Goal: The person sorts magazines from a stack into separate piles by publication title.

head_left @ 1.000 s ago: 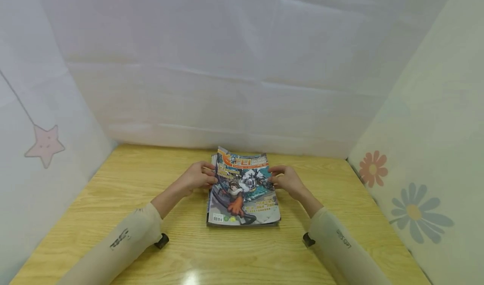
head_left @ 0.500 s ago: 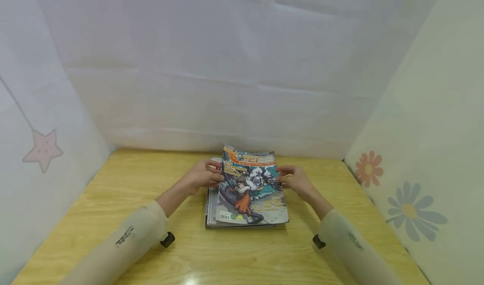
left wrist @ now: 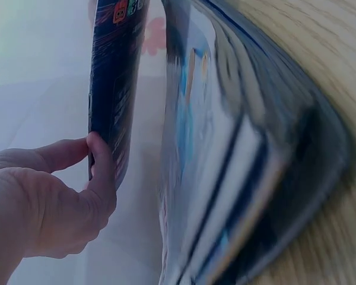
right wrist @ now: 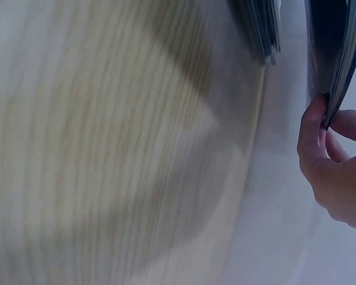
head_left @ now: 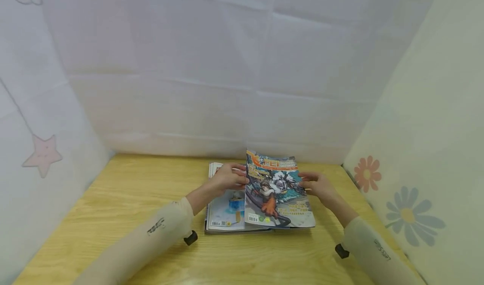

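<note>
The magazine [head_left: 277, 192] is held raised, its lower side apart from the stack [left wrist: 267, 136] beneath, pinched at one side edge by the left hand [head_left: 224, 178] and at the other by the right hand [head_left: 319, 187]. Its closed front cover faces up: orange title band, figure with an orange-red hand, white and teal artwork, barcode at the lower left corner. The top left corner curls up. The stack lies flat on the table [head_left: 234, 257], partly covered, its top cover pale with blue artwork.
</note>
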The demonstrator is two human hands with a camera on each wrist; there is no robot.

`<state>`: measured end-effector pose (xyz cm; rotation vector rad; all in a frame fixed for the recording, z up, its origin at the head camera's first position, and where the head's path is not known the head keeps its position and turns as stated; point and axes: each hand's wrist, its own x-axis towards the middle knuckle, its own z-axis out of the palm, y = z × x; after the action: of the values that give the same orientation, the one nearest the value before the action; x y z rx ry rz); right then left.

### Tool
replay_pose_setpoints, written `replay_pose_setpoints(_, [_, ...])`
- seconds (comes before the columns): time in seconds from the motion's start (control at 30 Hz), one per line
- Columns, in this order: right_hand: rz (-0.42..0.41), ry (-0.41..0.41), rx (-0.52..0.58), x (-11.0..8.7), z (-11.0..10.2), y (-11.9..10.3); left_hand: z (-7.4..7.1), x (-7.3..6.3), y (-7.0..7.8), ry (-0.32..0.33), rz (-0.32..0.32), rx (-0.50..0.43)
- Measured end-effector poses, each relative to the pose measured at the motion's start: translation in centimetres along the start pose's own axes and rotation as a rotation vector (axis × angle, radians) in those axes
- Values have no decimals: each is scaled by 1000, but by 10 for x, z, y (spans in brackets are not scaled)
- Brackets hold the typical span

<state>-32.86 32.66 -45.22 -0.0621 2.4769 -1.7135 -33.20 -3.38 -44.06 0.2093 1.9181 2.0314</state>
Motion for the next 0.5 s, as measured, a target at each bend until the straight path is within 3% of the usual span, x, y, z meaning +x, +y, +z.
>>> replay_pose_setpoints(0.27, [4, 10, -28, -14, -47, 16, 50, 27, -6, -14, 0, 48])
replay_pose_setpoints(0.5, [56, 64, -62, -17, -72, 27, 84, 48, -14, -8, 2, -14])
